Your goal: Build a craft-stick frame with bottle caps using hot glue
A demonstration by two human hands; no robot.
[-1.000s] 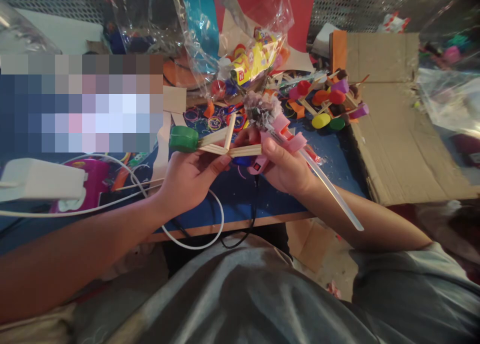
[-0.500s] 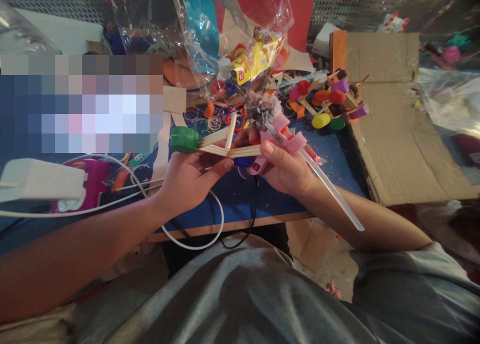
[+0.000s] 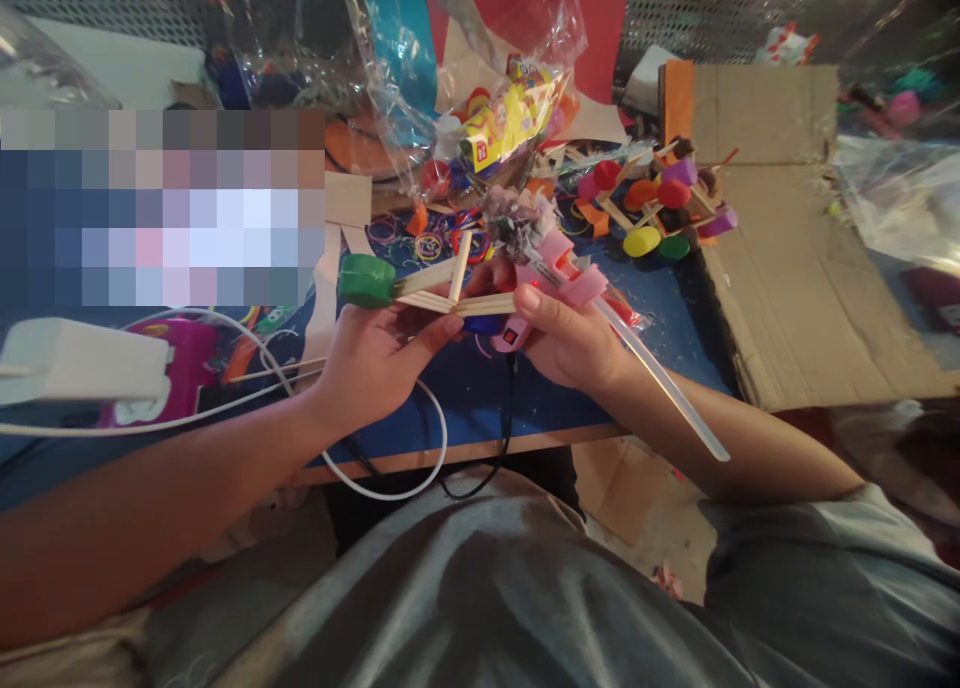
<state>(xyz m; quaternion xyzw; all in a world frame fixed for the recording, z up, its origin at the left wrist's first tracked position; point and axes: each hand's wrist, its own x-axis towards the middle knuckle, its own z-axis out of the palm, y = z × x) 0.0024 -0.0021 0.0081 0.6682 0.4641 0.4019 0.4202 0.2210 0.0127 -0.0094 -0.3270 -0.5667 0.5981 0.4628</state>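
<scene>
Wooden-stick frame [image 3: 459, 276]: pale joined sticks, one rising near the middle; raised between both hands over the near part of the blue tabletop [image 3: 555, 408].
Green bottle cap [image 3: 367, 280]: at the frame's left end, just above the left hand [image 3: 375, 363].
Blue bottle cap [image 3: 484, 324]: beneath the sticks, partly hidden; attachment cannot be told.
Pink glue gun [image 3: 551, 273]: in the right hand [image 3: 577, 343]; glue stick [image 3: 664, 383] jutting near and right; black cord [image 3: 511, 398] hanging below.
Risk, joint: could twist or part if the hands pull unevenly or the glue is soft.
Risk, heat: fingers could be burned if the gun is hot and its tip swings inward.
Risk, cord: a snag could jerk the gun.
Left fingers: pinching the frame, thumb at the middle joint, others underneath.
Right fingers: curled round the gun, thumb at the frame's right end; pressure there cannot be told.
</scene>
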